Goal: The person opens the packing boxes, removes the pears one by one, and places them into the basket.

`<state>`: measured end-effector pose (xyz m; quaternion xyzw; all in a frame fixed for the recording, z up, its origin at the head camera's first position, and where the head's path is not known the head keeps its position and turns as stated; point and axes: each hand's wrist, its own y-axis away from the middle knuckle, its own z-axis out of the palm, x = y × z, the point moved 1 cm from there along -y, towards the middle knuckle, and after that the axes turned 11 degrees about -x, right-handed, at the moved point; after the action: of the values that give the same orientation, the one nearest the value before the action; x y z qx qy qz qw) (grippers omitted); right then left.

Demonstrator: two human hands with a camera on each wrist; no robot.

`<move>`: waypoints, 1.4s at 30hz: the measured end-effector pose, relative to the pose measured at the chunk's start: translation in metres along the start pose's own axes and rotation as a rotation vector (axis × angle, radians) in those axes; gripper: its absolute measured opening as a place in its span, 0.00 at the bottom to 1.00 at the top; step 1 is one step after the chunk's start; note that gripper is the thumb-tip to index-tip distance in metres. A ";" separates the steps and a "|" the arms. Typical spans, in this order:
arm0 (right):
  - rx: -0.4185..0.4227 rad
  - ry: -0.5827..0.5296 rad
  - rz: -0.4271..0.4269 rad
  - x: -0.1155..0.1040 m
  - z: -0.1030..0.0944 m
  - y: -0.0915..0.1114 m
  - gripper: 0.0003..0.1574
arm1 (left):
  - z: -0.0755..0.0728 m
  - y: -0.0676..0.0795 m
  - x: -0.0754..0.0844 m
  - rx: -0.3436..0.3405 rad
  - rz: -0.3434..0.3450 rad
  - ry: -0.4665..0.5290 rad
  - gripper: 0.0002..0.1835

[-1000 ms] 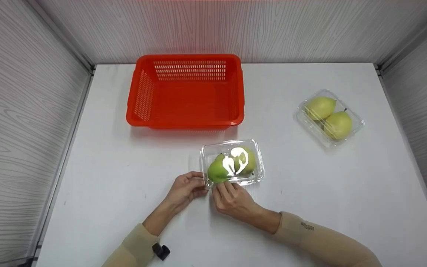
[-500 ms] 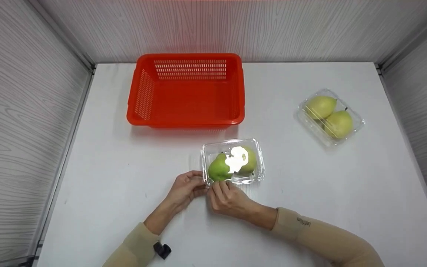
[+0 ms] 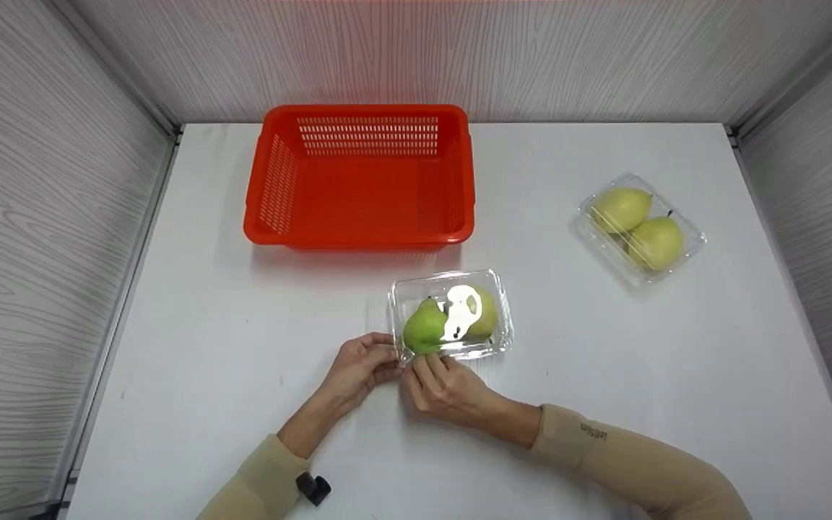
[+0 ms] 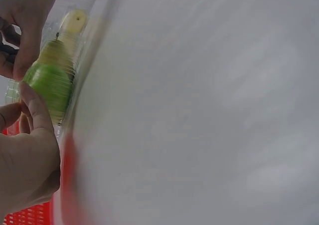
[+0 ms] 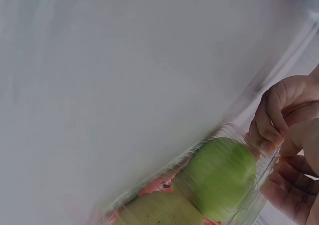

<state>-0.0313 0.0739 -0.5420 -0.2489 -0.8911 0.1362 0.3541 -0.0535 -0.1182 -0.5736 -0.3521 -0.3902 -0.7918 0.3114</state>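
- Table, white, under it all.
- Red basket toward the back, left of middle.
- Near box, clear, just in front of the basket.
- Far box, clear, off to the right, set askew.
- Left hand pinching the near box's left front corner.
- Right hand, fingers curled, gripping its front edge close by.
- Yellow pears, two, inside the far box.
- Green pear in the near box; paler pear beside it, under glare.

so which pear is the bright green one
The left pear in the clear box in front of the red basket; its neighbour and both pears in the far box look yellower.
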 end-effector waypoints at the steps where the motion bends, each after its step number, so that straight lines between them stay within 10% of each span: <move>1: -0.004 0.004 -0.003 -0.001 0.000 0.000 0.21 | 0.000 0.000 0.000 0.000 0.001 -0.001 0.16; 42: 0.019 -0.023 -0.003 0.008 0.003 -0.006 0.24 | -0.002 -0.005 0.002 -0.002 0.039 -0.050 0.14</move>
<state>-0.0404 0.0735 -0.5369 -0.2427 -0.8942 0.1469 0.3463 -0.0588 -0.1178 -0.5751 -0.3795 -0.3900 -0.7770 0.3164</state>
